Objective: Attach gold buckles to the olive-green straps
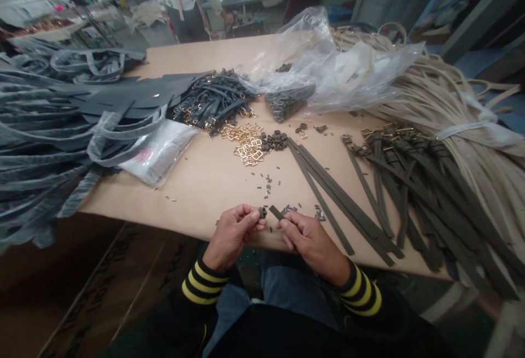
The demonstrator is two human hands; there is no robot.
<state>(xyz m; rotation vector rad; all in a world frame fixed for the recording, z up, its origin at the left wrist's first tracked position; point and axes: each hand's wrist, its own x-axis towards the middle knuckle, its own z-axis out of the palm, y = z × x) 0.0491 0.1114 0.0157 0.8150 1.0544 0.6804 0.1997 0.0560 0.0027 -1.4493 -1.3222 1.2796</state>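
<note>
Near the table's front edge, my left hand [238, 232] pinches a small dark strap loop [262, 212] between thumb and fingers. My right hand [305, 232] is closed on a flat olive strap [275, 212], whose squared end points up and left towards the loop. A short gap separates strap and loop. Most of the strap is hidden by the hand. Small dark metal pieces [320, 213] lie just beyond my right hand. Further up are a pile of similar loops [275, 140] and a heap of gold buckle frames [248, 147].
Loose olive straps [340, 199] lie to the right, beside a bundle of buckled straps [430, 188]. Beige straps [435, 95] and clear plastic bags [348, 74] sit behind. Grey straps [45, 134] and dark buckled straps [213, 98] cover the left. Two people stand beyond the table.
</note>
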